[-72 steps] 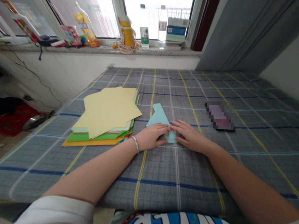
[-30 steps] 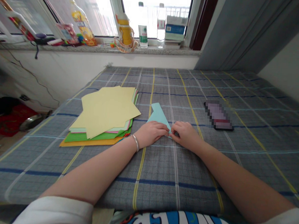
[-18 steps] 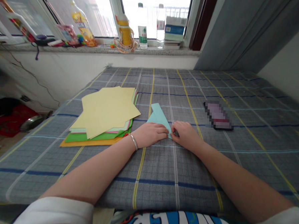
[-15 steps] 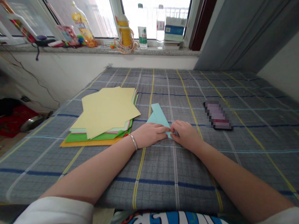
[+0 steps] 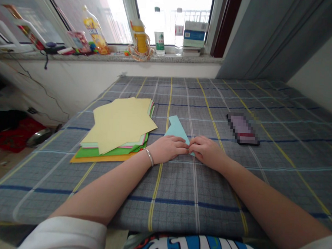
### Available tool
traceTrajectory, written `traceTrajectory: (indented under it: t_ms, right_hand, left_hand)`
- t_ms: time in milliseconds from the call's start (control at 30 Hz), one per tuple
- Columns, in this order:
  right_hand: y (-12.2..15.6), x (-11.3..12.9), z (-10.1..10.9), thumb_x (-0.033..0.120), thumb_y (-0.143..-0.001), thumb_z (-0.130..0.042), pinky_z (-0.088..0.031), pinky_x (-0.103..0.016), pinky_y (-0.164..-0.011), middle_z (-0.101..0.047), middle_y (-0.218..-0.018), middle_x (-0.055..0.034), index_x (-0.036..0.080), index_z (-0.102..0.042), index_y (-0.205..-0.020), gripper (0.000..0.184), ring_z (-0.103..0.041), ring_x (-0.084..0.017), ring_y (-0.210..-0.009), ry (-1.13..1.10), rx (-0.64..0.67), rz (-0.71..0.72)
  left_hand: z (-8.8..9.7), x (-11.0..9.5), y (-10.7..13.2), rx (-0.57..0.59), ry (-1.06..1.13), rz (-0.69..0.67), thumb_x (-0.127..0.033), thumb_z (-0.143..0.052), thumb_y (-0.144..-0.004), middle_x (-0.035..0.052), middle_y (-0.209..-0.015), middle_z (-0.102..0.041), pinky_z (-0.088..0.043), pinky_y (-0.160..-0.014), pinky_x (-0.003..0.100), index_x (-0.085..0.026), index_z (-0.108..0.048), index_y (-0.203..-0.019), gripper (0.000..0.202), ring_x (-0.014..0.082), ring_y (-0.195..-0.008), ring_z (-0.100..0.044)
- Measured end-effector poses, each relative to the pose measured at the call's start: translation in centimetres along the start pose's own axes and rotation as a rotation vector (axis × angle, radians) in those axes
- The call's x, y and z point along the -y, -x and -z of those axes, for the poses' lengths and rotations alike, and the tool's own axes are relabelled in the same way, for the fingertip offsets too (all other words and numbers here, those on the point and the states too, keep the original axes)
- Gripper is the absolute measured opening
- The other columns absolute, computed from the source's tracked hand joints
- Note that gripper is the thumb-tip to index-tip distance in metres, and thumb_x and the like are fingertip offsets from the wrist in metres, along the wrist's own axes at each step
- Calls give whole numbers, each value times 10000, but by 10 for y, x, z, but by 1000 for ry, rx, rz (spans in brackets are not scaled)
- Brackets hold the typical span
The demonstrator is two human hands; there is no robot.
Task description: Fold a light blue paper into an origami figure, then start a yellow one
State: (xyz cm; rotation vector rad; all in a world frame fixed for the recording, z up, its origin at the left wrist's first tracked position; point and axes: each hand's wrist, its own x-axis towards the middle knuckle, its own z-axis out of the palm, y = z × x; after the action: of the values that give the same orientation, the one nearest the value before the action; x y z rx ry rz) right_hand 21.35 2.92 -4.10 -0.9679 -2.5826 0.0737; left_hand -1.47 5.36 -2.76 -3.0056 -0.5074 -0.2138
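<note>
A folded light-blue sheet of paper [image 5: 177, 128] lies on the plaid cloth in front of me, its upper part pointing away and its near part mostly covered by my hands. My left hand [image 5: 170, 149] rests flat over its lower left area, fingers stretched to the right. At the paper's right corner, my right hand [image 5: 206, 150] has its thumb and curled fingers closed in a pinch. The fingertips of both hands almost meet there. What lies under the left palm is hidden.
To the left sits a stack of coloured paper [image 5: 123, 122], yellow on top. A phone [image 5: 243, 129] with a blurred screen lies at the right. Bottles, a yellow flask [image 5: 140, 39] and boxes [image 5: 194, 35] line the windowsill beyond the cloth-covered surface [image 5: 179, 184].
My right hand has shifted slightly at the paper's right corner, its fingers closer to the left fingertips. The left hand stays nearly in place. The whole view has moved a little.
</note>
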Motion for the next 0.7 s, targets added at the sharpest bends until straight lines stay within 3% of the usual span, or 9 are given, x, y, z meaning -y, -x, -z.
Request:
traceTrajectory:
  t_ms: [167,400,700]
  right_hand:
    - [3,2,2,42,-840,-465,-428,-319,-795,-634,-1030,-48,232,-677,-886,289,-553,-184,-910,73,36,20]
    - [0,3,12,114,-876,-503,-425,-307,-773,-641,-960,-60,202,-663,-910,186,-548,-188,-887,177,170,103]
    - [3,9,26,69,-837,-476,-408,-289,-757,-658,-935,-33,243,-691,-892,282,-575,-167,-869,104,220,28]
  left_hand:
    - [2,-5,-1,1,-19,39,-207,-474,-924,-3,-1233,-621,-420,-962,342,-240,-601,-1109,227,205,-1195,-511]
    - [9,-24,-7,19,-110,115,-273,-461,-934,23,-1130,-648,-432,-852,360,-235,-596,-1082,204,222,-1141,-525]
    - [8,-18,-7,22,-62,115,-252,-472,-914,-16,-1223,-619,-428,-850,337,-224,-606,-1024,176,202,-1123,-518]
